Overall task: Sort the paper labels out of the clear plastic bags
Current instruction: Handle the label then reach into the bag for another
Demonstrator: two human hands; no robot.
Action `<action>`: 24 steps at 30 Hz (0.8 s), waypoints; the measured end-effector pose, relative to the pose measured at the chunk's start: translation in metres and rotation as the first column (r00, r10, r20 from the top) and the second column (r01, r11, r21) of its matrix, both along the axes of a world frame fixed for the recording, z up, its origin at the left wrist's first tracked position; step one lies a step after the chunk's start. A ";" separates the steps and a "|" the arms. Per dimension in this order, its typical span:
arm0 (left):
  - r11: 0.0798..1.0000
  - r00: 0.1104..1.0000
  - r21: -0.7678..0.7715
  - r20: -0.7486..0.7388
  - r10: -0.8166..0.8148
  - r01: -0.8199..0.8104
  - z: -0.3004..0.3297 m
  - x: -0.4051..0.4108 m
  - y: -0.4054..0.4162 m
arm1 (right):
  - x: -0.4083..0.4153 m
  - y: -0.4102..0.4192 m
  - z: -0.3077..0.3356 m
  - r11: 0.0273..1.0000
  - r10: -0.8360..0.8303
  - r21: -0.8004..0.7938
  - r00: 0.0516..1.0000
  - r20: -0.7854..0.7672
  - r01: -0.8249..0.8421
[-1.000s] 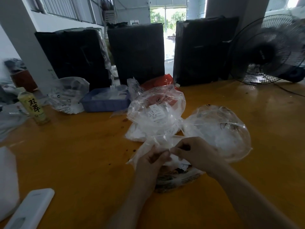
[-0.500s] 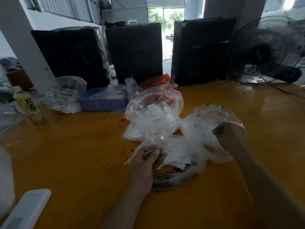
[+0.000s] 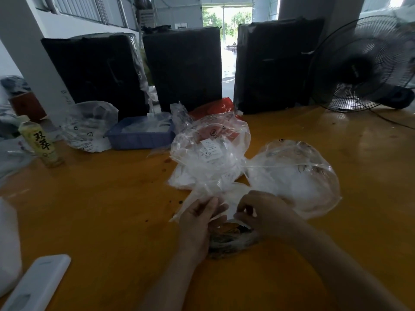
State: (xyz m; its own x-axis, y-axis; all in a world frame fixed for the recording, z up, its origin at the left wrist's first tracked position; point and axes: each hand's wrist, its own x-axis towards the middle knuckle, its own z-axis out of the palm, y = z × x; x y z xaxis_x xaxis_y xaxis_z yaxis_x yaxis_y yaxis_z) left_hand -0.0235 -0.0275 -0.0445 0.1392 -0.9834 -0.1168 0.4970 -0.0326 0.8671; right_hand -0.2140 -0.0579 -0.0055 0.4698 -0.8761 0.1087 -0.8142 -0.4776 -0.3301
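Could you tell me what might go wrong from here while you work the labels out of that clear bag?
Both the left hand and the right hand pinch the thin clear plastic bag; pulling apart could tear the film or a paper label inside. The running state of the fan is unclear, but airflow might scatter loose labels. The round clear bag lies against the right wrist and could be dragged along the table.

Flat clear plastic bag on the orange wooden table, under left hand and right hand. At twelve o'clock, crumpled clear bag with white paper label; at two, rounded clear bag. At eleven, shallow blue plastic tray.
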 end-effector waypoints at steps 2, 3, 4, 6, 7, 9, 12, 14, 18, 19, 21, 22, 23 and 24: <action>1.000 1.000 0.003 0.029 0.008 -0.008 0.001 0.000 0.001 | 0.007 -0.002 -0.008 0.997 0.078 -0.024 0.996 -0.049 -0.080; 1.000 0.999 0.004 0.043 0.013 -0.013 0.002 0.000 0.001 | 0.008 -0.004 -0.011 0.996 0.081 -0.027 0.994 -0.075 -0.083; 1.000 0.998 0.005 0.058 0.016 -0.017 0.002 -0.001 0.001 | 0.009 -0.006 -0.014 0.996 0.077 -0.039 0.990 -0.117 -0.082; 1.000 0.996 -0.002 0.083 0.017 -0.017 0.003 -0.001 0.001 | 0.012 -0.008 -0.019 0.993 0.064 -0.088 0.978 -0.196 -0.083; 1.000 0.996 -0.002 0.086 0.013 -0.013 0.003 -0.001 0.002 | 0.013 -0.010 -0.020 0.990 0.056 -0.119 0.977 -0.206 -0.082; 1.000 0.997 0.006 0.082 0.007 -0.007 0.005 -0.001 0.002 | 0.013 -0.012 -0.020 0.984 0.045 -0.164 0.984 -0.172 -0.074; 1.000 0.999 0.022 0.050 0.012 -0.013 0.006 0.000 0.003 | 0.009 -0.010 -0.013 0.993 -0.002 -0.117 1.000 0.022 0.004; 1.000 1.000 0.019 0.024 0.008 -0.009 0.007 0.001 0.004 | 0.005 -0.008 -0.007 0.993 -0.061 -0.089 0.979 0.196 0.080; 1.000 1.000 -0.001 0.007 -0.009 0.009 0.008 0.002 0.004 | -0.001 -0.005 0.006 0.970 -0.241 0.096 0.824 0.513 0.224; 1.000 1.000 0.004 0.005 -0.002 0.002 0.007 0.003 0.004 | -0.002 -0.005 0.010 0.959 -0.285 0.180 0.769 0.572 0.221; 1.000 1.000 0.016 -0.020 0.008 -0.007 0.006 0.003 0.003 | -0.001 -0.004 0.016 0.936 -0.342 0.309 0.651 0.678 0.170; 1.000 0.999 0.020 -0.040 0.005 -0.004 0.006 0.003 0.003 | -0.001 -0.004 0.018 0.927 -0.357 0.351 0.593 0.722 0.131; 1.000 0.998 0.020 -0.063 0.001 0.000 0.006 0.003 0.003 | 0.000 -0.004 0.018 0.922 -0.362 0.374 0.548 0.754 0.095; 1.000 0.996 0.017 -0.089 -0.001 0.003 0.006 0.003 0.003 | 0.002 -0.004 0.018 0.921 -0.360 0.382 0.524 0.772 0.071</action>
